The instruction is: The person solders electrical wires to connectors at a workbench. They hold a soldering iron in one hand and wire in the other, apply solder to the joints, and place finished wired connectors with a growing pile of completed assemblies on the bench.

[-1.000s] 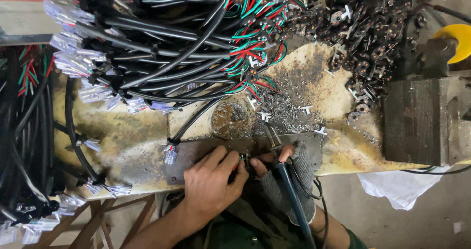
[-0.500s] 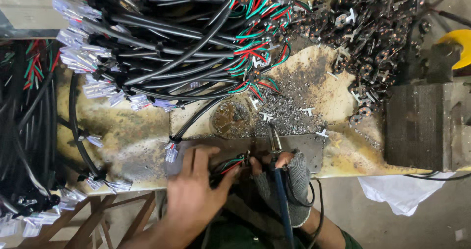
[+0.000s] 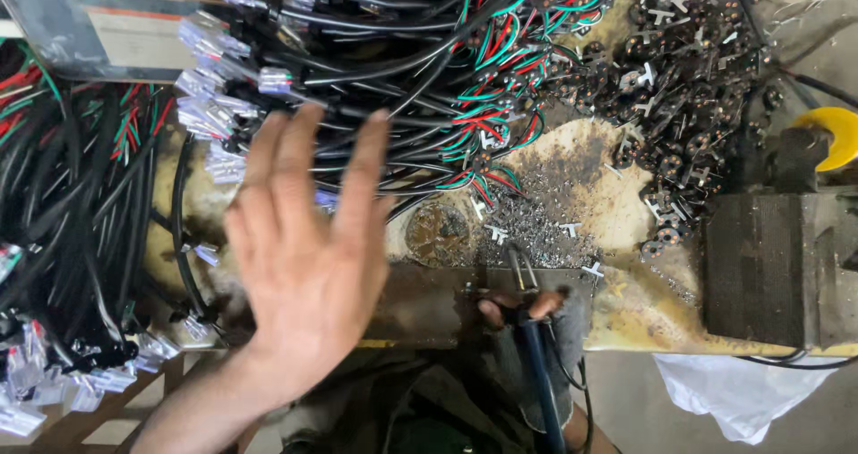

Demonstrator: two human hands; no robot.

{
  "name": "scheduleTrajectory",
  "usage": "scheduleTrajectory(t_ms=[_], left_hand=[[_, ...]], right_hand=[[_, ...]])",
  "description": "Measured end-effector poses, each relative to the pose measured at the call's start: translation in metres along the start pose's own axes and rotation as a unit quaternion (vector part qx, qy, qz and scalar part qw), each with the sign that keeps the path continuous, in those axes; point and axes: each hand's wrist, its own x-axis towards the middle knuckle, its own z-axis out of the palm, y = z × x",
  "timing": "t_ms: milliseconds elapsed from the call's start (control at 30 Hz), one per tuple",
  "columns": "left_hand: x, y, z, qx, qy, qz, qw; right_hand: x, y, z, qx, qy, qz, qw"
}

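While left hand [image 3: 308, 266] hovers spread, right hand [image 3: 518, 306] pinches one soldering iron [image 3: 534, 365].

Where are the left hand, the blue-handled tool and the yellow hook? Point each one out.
left hand [image 3: 308, 271], head view, on the back of the open hand.
blue-handled tool [image 3: 539, 374], head view, on the blue handle below the fingers.
yellow hook [image 3: 833, 132], head view, on its curved yellow body.
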Motion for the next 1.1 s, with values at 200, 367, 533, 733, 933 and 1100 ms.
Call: scheduleTrajectory(t_ms=[200, 367, 533, 733, 933, 1100], left_hand=[[-0.063, -0.084, 0.069, 0.166, -0.098, -0.201, 0.961], [-0.093, -0.114, 0.092, 0.208, -0.158, -0.232, 0.937], [-0.099, -0.13, 0.079, 0.163, -0.135, -0.276, 0.938], [-0.109, -0.117, 0.051, -0.105, 0.001, -0.436, 0.894], [-0.113, -0.035, 0.061, -0.467, -0.229, -0.069, 0.851], [-0.131, -0.006, 0.083, -0.519, -0.432, -0.066, 0.735]], right_hand=[[0.02, 0.052, -0.025, 0.061, 0.0, 0.236, 0.97], [0.026, 0.046, 0.007, 0.174, 0.003, 0.094, 0.98], [0.044, 0.007, 0.036, -0.243, -0.057, -0.078, 0.965], [0.048, 0.004, 0.041, -0.119, -0.055, -0.007, 0.991], [0.052, 0.006, 0.021, 0.047, -0.047, 0.059, 0.996], [0.065, 0.001, 0.02, -0.061, -0.006, 0.021, 0.998]])
